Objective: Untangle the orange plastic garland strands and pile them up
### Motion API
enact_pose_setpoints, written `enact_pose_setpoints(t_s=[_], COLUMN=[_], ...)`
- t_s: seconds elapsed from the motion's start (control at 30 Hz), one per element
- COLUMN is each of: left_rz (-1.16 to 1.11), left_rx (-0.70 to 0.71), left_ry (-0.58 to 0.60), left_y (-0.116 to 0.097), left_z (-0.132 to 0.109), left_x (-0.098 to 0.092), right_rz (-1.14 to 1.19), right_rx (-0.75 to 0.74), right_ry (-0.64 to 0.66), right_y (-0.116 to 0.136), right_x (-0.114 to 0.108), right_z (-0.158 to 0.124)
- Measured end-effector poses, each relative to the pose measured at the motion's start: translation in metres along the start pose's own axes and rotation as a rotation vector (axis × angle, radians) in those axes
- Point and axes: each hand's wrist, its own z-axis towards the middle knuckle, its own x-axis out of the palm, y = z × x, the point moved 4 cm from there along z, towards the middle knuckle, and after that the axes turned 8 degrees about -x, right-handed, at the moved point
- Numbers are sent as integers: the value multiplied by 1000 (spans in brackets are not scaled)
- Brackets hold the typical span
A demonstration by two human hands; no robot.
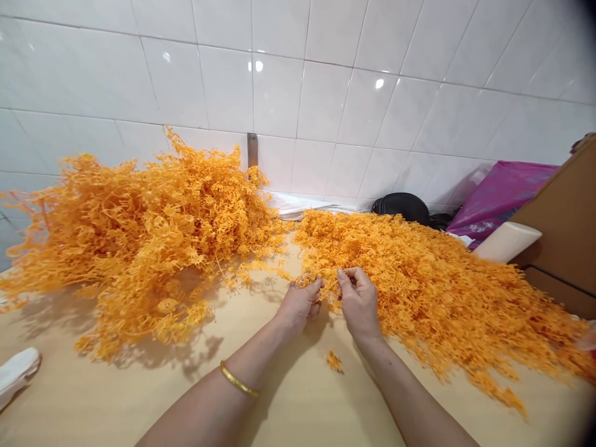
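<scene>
Between two heaps on the table, my left hand (302, 303) is closed on a thin orange sprig (329, 288) of what looks like artificial foliage. The thumb and fingers of my right hand (358, 301) pinch the same sprig a little to the right. A tall, bushy heap of orange sprigs (153, 230) stands to the left. To the right spreads a lower, denser heap of orange sprigs (433, 279), just beyond my right hand. One small loose orange piece (334, 361) lies on the table below my hands. My fingers partly hide the held sprig.
A white tiled wall (298, 99) rises behind the pale table (298, 397). At the back right are a black rounded case (401, 206), a purple bag (496, 198), a cream roll (508, 241) and a brown board (565, 230). A white object (18, 371) sits at the left edge.
</scene>
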Motion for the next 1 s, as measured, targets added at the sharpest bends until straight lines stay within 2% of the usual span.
enact_pose_setpoints(t_s=[0.1,0.17,0.3,0.33,0.4,0.47,0.63,0.73,0.8,0.9,1.0], left_rz=[-19,-24,10,18,25,38,75,102,131,168,208], left_rx=[6,8,-8,-7,4,13,54,85,87,71,62], left_ry=[17,2,-55,-64,-75,-79,-33,-7,2,17,32], left_y=[-1,0,3,3,1,0,2,3,4,6,8], left_z=[-1,-2,-4,-4,-3,-2,1,2,1,-1,-3], left_x=[2,-1,-14,-17,-22,-23,-20,-18,-17,-14,-13], right_rz=[222,328,320,287,260,273,232,169,126,78,144], right_rx=[136,200,209,170,118,107,156,65,4,10,76], right_ry=[-21,-77,-366,-368,-276,-116,278,415,372,211,-59], right_y=[-5,-6,-6,-3,4,9,7,3,0,-3,-3], right_x=[9,8,-31,-40,-50,-45,-3,15,18,9,-17], right_z=[2,11,44,51,59,54,19,8,8,14,29])
